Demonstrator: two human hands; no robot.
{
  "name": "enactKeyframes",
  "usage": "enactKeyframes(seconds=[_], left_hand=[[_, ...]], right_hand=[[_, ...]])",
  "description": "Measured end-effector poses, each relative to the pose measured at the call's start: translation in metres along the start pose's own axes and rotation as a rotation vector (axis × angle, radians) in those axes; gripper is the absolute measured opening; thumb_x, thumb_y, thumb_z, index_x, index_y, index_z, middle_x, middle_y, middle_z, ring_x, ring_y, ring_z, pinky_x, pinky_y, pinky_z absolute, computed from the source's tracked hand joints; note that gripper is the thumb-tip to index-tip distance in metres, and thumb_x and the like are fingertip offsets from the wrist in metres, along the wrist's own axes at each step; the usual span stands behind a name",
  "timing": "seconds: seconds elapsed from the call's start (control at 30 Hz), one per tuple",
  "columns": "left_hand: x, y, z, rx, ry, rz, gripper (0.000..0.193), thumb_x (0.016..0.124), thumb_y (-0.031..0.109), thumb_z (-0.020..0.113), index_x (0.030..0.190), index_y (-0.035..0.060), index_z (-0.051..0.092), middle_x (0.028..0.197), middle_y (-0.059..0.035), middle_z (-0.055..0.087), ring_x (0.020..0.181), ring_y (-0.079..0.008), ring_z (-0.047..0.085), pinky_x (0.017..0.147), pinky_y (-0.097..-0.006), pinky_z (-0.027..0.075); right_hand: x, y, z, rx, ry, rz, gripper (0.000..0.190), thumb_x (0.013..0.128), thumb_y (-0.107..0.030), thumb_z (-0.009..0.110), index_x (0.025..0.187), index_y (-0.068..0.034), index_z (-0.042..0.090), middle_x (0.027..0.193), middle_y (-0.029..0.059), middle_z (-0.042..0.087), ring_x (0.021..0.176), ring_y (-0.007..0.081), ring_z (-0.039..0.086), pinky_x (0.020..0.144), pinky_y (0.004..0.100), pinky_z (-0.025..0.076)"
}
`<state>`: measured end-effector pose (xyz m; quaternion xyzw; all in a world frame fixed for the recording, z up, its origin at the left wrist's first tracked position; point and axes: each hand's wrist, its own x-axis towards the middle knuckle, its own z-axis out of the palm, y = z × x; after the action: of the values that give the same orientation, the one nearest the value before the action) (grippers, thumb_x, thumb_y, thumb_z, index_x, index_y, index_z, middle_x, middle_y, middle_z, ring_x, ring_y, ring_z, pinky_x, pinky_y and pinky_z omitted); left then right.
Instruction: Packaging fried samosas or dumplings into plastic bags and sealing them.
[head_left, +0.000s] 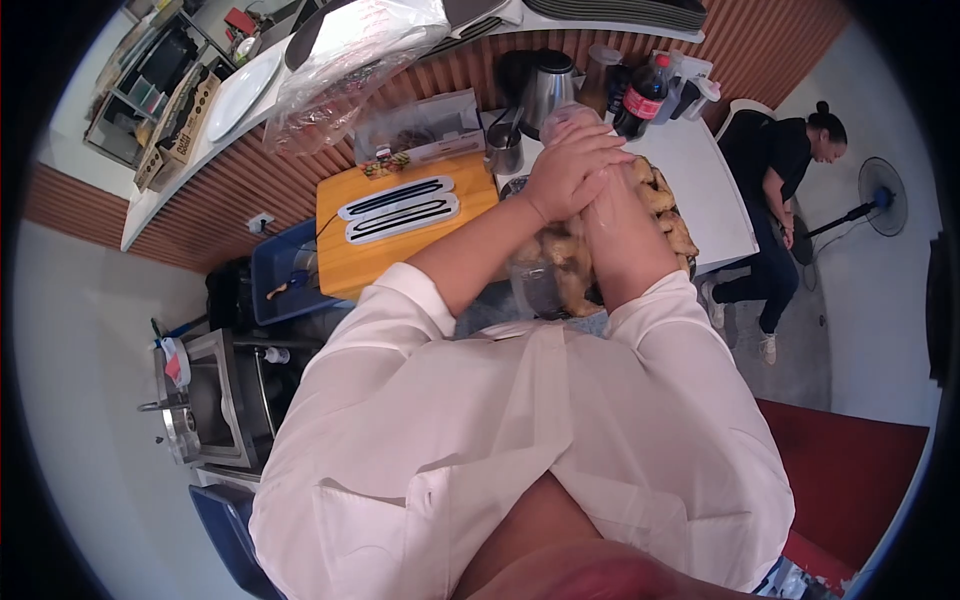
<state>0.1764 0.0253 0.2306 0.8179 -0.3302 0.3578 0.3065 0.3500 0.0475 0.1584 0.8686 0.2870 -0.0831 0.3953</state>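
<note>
My left hand (574, 169) lies across my right wrist, its fingers wrapped over clear plastic that looks like a thin disposable glove. Beyond it, my right hand (571, 120) shows through the crumpled plastic, mostly covered; what its fingers do is hidden. Under and beside my forearms sit golden-brown fried food pieces (679, 232), probably chicken, on a dark-edged tray partly hidden by my right arm. Nearer my body, a clear plastic container or wrap (538, 281) shows next to more pieces.
A wooden board (405, 255) carries two white-framed devices (401, 210). Behind stand a metal cup (504, 150), a steel jug (551, 86) and a cola bottle (643, 97) on the white table (724, 202). A person (772, 187) sits at right beside a fan (881, 196).
</note>
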Motion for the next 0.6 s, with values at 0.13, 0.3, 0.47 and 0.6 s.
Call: enactKeyframes(seconds=[0.13, 0.3, 0.47, 0.6], left_hand=[[0.009, 0.082, 0.029, 0.017, -0.034, -0.308, 0.049, 0.093, 0.023, 0.053, 0.139, 0.0096, 0.063, 0.147, -0.0149, 0.058, 0.145, -0.0371, 0.042, 0.121, -0.0534, 0.031], [-0.004, 0.038, 0.011, 0.127, 0.033, -0.375, 0.055, 0.093, 0.018, 0.056, 0.148, 0.0082, 0.055, 0.15, -0.0174, 0.053, 0.144, -0.0392, 0.043, 0.12, -0.056, 0.031], [0.002, 0.055, 0.026, 0.094, 0.036, -0.307, 0.046, 0.097, 0.025, 0.051, 0.137, 0.0048, 0.063, 0.145, -0.0205, 0.056, 0.142, -0.0407, 0.044, 0.122, -0.0557, 0.026], [-0.01, 0.02, 0.017, -0.104, 0.022, -0.182, 0.047, 0.107, 0.036, 0.037, 0.135, 0.0104, 0.066, 0.146, -0.0173, 0.058, 0.144, -0.041, 0.043, 0.125, -0.055, 0.022]], right_hand=[[0.019, 0.048, 0.061, 0.319, 0.398, 0.032, 0.034, 0.091, -0.022, 0.059, 0.119, -0.013, 0.076, 0.123, 0.0025, 0.074, 0.118, 0.0149, 0.067, 0.101, 0.0292, 0.051], [-0.019, 0.015, 0.024, 0.377, 0.474, -0.07, 0.031, 0.088, -0.02, 0.059, 0.111, -0.015, 0.079, 0.114, 0.0012, 0.076, 0.11, 0.0155, 0.07, 0.09, 0.0293, 0.056], [0.067, -0.01, 0.048, 0.298, 0.385, 0.054, 0.032, 0.091, -0.022, 0.058, 0.118, -0.018, 0.077, 0.107, -0.0035, 0.076, 0.104, 0.0122, 0.071, 0.08, 0.0301, 0.059], [0.07, 0.004, 0.054, 0.312, 0.354, 0.096, 0.032, 0.09, -0.023, 0.06, 0.117, -0.018, 0.077, 0.106, -0.0037, 0.076, 0.104, 0.0127, 0.072, 0.08, 0.0305, 0.059]])
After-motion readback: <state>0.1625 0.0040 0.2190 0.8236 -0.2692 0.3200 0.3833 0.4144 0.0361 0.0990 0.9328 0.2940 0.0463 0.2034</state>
